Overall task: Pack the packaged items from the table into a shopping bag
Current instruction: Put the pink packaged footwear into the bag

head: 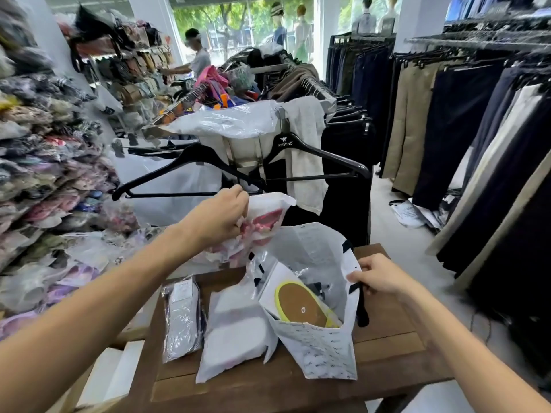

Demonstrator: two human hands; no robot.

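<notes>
White shopping bag (320, 347) stands open on the table (387, 362); two flat packets (235, 326) lie beside it.

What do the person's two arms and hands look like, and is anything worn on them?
Both forearms are bare; no sleeves reach into view. The left hand and right hand wear no gloves, and no rings, watch or bracelet can be seen.

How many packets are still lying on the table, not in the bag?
2. A grey packet lies at the table's left edge, a white packet beside it, against the shopping bag. Others may hide behind the bag.
</notes>
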